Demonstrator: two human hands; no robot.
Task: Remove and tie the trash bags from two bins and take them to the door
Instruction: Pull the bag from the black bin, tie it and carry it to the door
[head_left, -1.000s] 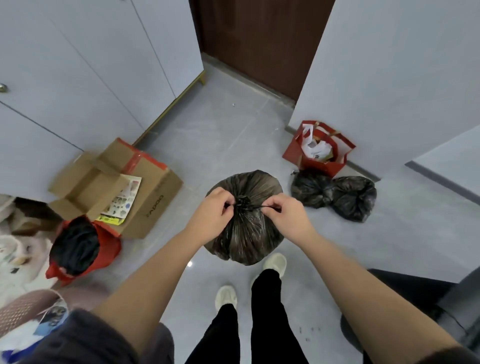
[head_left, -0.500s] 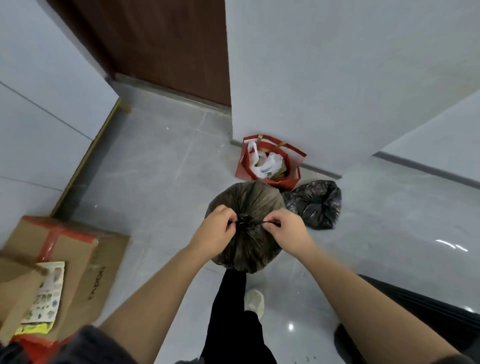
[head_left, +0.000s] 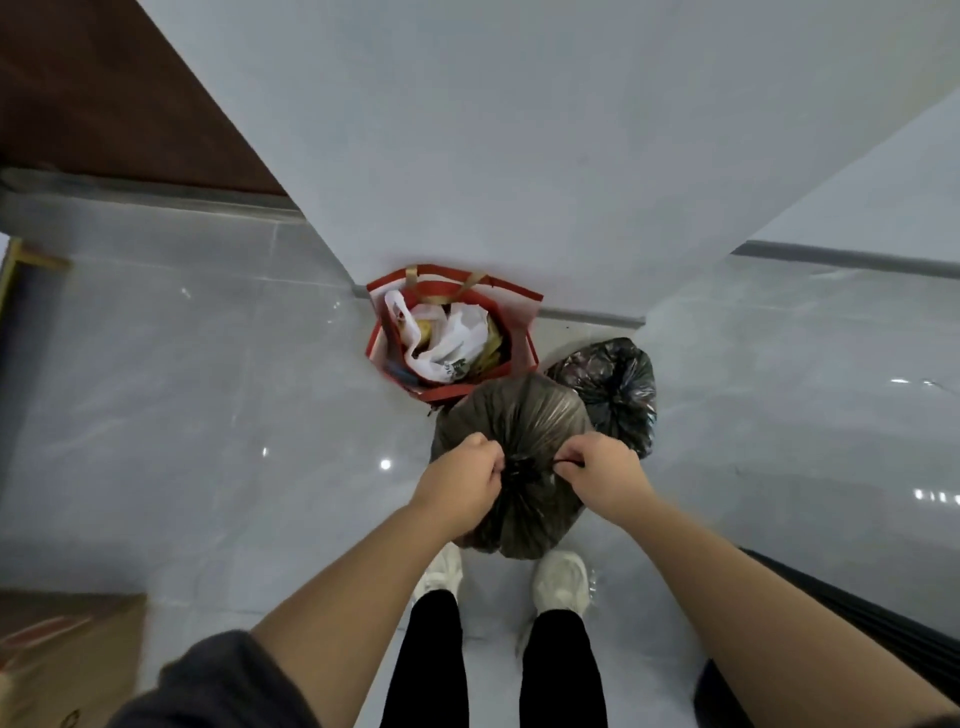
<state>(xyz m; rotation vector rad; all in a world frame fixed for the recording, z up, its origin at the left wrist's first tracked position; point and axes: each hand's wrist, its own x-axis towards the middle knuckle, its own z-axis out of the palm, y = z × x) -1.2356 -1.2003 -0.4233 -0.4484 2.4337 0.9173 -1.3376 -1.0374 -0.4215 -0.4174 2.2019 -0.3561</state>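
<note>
Stepped closer to wall (head_left: 519, 156); my left grip (head_left: 460, 486) & right grip (head_left: 605, 475) each pinch a trash bag (head_left: 519, 415) tie end, so pull apart evenly.

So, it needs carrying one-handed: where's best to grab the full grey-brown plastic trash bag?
Probably the grey-brown trash bag's gathered neck, from above: the film bunches into a narrow stem between the left hand and right hand, while the body below bulges round.
</note>
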